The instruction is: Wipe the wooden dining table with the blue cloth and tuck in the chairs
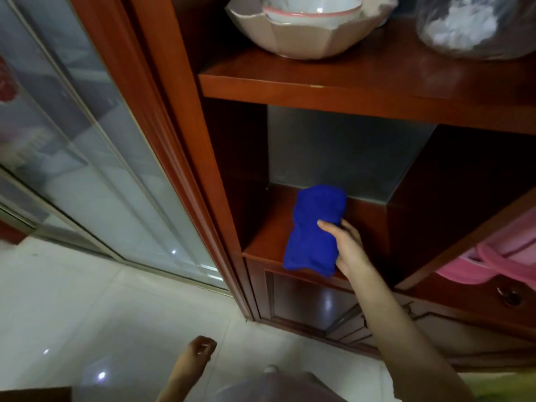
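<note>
One cloth (314,230), two nested bowls (304,24). My right hand (349,246) pinches the cloth on the lower shelf (266,242), long axis running front to back. My left hand (200,351) hangs loosely curled, holding nothing.

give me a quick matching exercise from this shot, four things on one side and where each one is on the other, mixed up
Things:
1. blue cloth
2. stacked bowls
3. left hand
4. pink fabric

Places:
A. on the upper shelf
B. low over the floor tiles, holding nothing
C. at the right edge, above a drawer
D. in the lower shelf nook, gripped by the right hand

Pairs: 1-D, 2-A, 3-B, 4-C
</note>
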